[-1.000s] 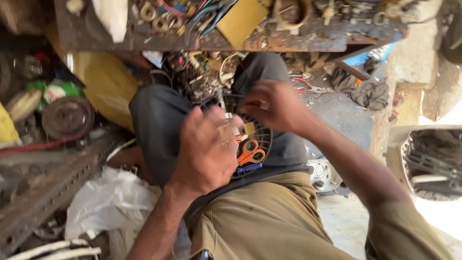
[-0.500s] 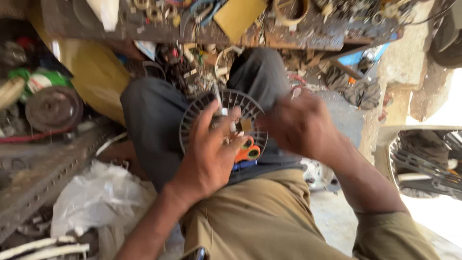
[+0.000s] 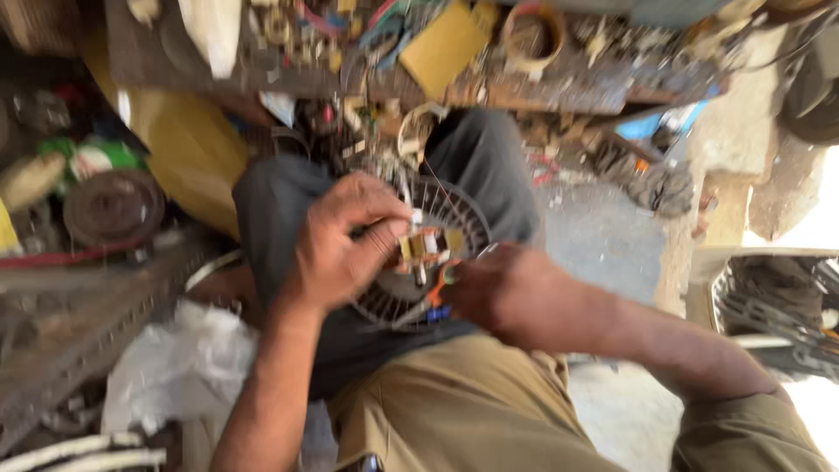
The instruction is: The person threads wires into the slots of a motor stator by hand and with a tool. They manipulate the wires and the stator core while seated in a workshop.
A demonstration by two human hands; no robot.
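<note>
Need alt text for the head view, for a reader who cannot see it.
A seated person's left hand pinches a small part at the centre of a round slotted metal disc on their lap, while the right hand grips an orange-handled tool at its edge. A cluttered workbench stands beyond the knees.

Left hand [image 3: 343, 245]: raised over the lap, back of the hand toward the camera, fingers [image 3: 384, 229] curled inward with the tips pinched close together.
Left forearm: bare, rising from the lower edge of the view up to the wrist.
Right hand [image 3: 500, 293]: lower and to the right, just beside the left hand; blurred, knuckles up, fingers folded toward the left hand.
Right forearm: bare, running in from the lower right corner.
</note>
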